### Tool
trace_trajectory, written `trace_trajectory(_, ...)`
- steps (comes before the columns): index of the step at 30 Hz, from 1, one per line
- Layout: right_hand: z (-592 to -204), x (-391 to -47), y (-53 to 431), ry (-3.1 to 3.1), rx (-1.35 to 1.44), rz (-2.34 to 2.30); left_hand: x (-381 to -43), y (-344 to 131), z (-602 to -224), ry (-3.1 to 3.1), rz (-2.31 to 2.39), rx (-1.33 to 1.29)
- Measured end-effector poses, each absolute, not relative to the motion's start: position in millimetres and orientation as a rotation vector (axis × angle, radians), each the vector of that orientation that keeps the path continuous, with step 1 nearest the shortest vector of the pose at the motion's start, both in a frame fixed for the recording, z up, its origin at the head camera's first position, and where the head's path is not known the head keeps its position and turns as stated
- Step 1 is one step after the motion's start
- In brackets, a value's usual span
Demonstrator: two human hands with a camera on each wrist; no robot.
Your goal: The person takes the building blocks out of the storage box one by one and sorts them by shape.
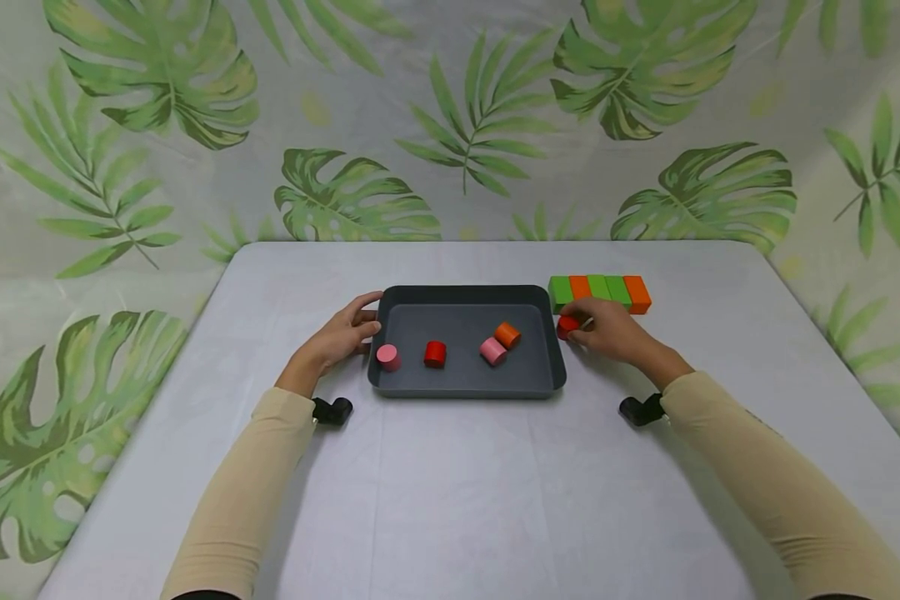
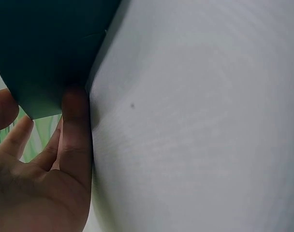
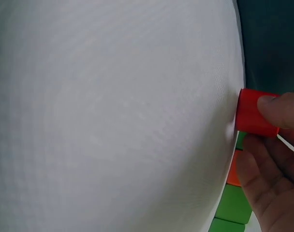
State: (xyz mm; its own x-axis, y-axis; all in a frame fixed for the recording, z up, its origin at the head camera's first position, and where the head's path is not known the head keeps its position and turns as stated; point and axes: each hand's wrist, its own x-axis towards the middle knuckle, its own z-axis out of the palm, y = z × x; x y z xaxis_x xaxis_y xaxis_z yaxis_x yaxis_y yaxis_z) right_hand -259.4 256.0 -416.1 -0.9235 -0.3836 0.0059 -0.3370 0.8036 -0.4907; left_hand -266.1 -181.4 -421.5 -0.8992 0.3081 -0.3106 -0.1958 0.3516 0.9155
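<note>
My left hand is at the left end of a dark grey tray, its fingers touching the outer wall; the wall looks dark teal in the left wrist view. Just outside the tray's right edge, my right hand pinches a red cylinder block between thumb and fingers, low over the tabletop. Inside the tray are a pink block at the left, a red block near the middle, and another pink block touching an orange block toward the right.
A row of green and orange blocks stands behind my right hand, by the tray's back right corner. White cloth covers the table. Behind the table hangs a leaf-patterned curtain. Black wrist cameras sit below both hands.
</note>
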Motion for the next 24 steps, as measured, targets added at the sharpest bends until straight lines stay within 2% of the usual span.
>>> trace_trajectory(24,-373.9,-250.3,247.5,2.985,-0.834,-0.667,-265.0,-179.1,-420.3,2.188,1.579,0.084)
